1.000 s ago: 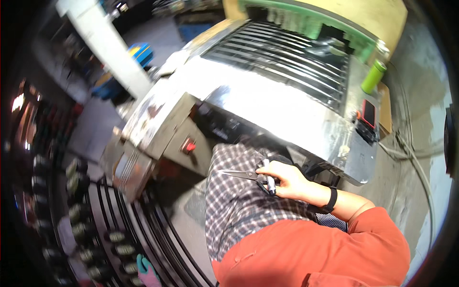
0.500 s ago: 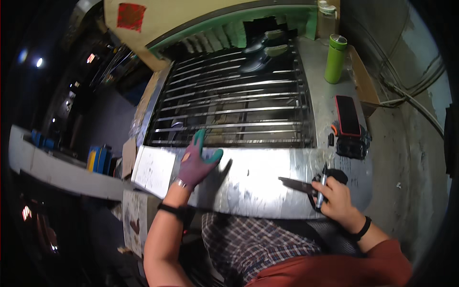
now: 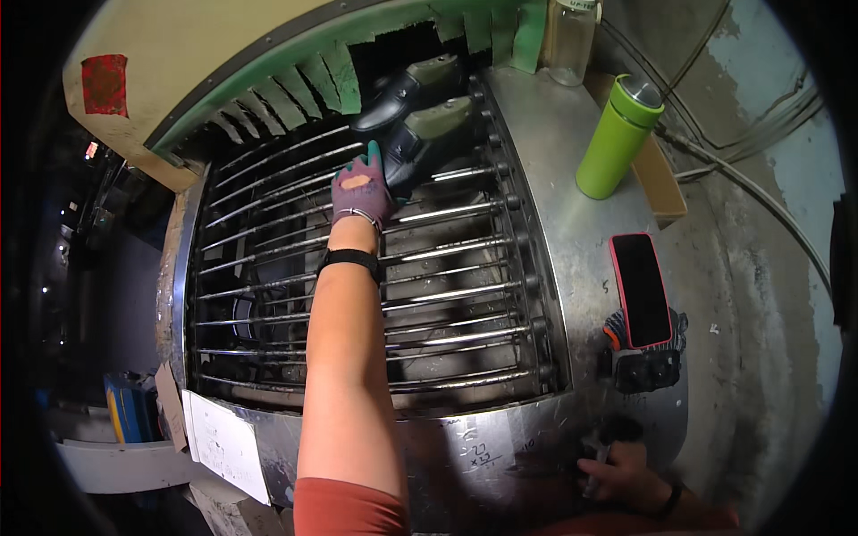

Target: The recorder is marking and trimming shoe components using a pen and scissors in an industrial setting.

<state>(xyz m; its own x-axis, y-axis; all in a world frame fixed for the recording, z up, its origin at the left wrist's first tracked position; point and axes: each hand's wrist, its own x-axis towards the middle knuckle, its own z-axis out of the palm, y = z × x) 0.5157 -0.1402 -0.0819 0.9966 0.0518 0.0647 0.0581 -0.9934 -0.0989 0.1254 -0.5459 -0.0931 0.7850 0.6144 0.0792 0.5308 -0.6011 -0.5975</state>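
Observation:
My left hand (image 3: 362, 189), in a purple glove with green fingertips, reaches far over the metal rollers (image 3: 447, 295). Its fingers are apart around the toe of the nearer black shoe (image 3: 413, 143), which sits on an olive-topped shoe last; I cannot tell whether they touch it. Behind it lies a second black shoe (image 3: 398, 94) on a similar last. Low at the right, my bare right hand (image 3: 621, 473) is closed around a silver pen-like tool (image 3: 593, 457), in shadow. A dark object (image 3: 620, 430) shows just beyond its fingers, too dim to name.
Green strip curtain (image 3: 313, 80) hangs at the far opening. On the right metal ledge stand a green flask (image 3: 618, 138) and a clear bottle (image 3: 572, 45). A red-edged phone (image 3: 642, 290) lies nearer, beside a black case (image 3: 647, 370). White paper (image 3: 223, 447) covers the near left corner.
My left hand has gone from the near metal edge forward to the shoes. My view has moved closer over the rollers. My right hand stays low at the right, still holding the silver tool.

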